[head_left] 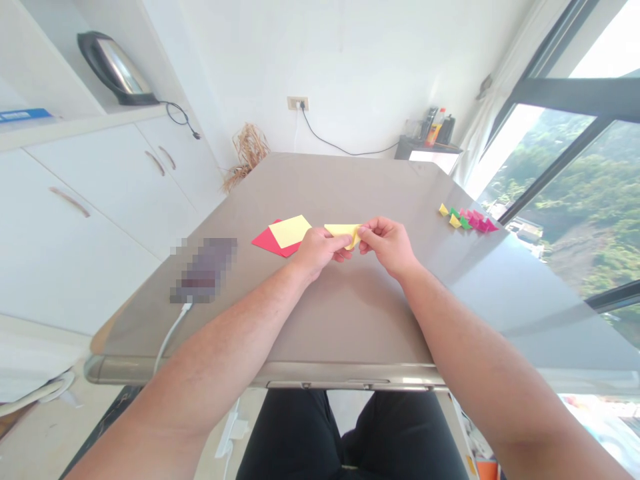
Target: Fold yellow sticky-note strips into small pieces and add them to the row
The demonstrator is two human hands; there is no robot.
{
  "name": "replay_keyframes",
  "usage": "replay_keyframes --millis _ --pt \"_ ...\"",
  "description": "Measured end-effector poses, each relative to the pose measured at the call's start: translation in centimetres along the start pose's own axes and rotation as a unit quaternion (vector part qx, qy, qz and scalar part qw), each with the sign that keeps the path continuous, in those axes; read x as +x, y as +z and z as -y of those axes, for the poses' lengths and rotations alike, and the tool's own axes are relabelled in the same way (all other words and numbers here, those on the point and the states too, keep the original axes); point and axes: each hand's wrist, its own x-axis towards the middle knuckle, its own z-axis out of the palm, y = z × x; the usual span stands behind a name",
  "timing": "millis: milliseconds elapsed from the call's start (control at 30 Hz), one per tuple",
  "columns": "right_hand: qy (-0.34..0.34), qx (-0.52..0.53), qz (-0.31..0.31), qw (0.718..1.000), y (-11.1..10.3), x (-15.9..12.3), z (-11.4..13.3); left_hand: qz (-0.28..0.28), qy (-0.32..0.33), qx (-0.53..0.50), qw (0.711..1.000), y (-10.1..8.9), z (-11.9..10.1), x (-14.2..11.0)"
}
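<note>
A partly folded yellow paper [341, 229] is held between both hands, just above the table. My left hand [320, 250] grips its left part, thumb lying across the front. My right hand [387, 245] pinches its right end between thumb and fingers, where a flap bends down. Left of my left hand, a flat yellow sheet [290, 231] lies on top of a red sheet [267, 241]. Several small folded paper pieces in yellow, green and pink [477, 220] stand grouped near the table's right edge.
The brown-grey table [350, 183] reaches toward the wall. At its left lies a blurred-out dark object [205, 270] with a white cable [173, 330]. A kettle [117, 70] stands on the left shelf. Bottles [436, 127] stand on a small cabinet behind the table; windows line the right.
</note>
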Motion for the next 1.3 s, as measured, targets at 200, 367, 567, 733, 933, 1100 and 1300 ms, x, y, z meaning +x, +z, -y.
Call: replay_keyframes --millis 200,367,567,733,933,1100,1300 --pt "0.002 -0.018 -0.007 1.000 0.3 -0.1 0.4 0.001 0.015 0.004 1.000 0.1 0.2 0.0" --pt "-0.004 -0.020 -0.004 1.000 0.4 0.1 0.2 0.005 0.022 0.005 1.000 0.2 0.1 -0.2" --pt "-0.003 -0.015 -0.023 1.000 0.7 -0.1 0.5 -0.001 0.044 0.001 0.999 0.3 0.5 0.0" --pt "0.012 0.034 -0.029 0.999 1.0 -0.3 1.2 -0.004 0.047 -0.002 0.999 0.3 0.7 0.0" --pt "0.025 0.051 -0.024 0.998 1.1 -0.6 1.7 -0.001 0.046 -0.011 0.999 0.4 0.4 -0.1" --pt "0.027 0.078 -0.020 0.996 1.0 -0.6 1.6 -0.009 0.046 -0.018 0.999 0.4 0.3 -0.1" --pt "0.020 0.071 -0.015 0.997 0.9 -0.4 1.4 -0.008 0.045 -0.025 0.999 0.5 0.3 -0.2"
